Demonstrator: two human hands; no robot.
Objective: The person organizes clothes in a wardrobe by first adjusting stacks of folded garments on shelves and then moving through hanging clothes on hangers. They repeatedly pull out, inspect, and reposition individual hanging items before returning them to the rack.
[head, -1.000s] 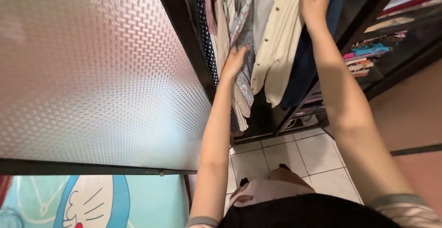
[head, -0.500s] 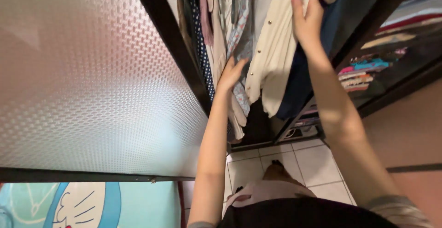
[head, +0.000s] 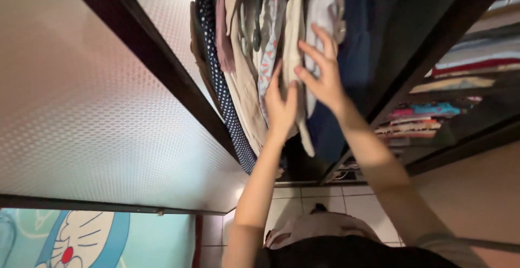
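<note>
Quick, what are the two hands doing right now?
Left hand: open, flat against the cream garment hanging in the wardrobe.
Right hand: open, fingers spread, touching the white garment; gripping nothing.

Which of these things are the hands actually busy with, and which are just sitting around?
In hand:
left hand and right hand, both pressed flat against the cream garment hanging among the other clothes.

Just about:
polka-dot dress, navy garment, folded clothes on the shelves, frosted sliding door, tiled floor.
</note>
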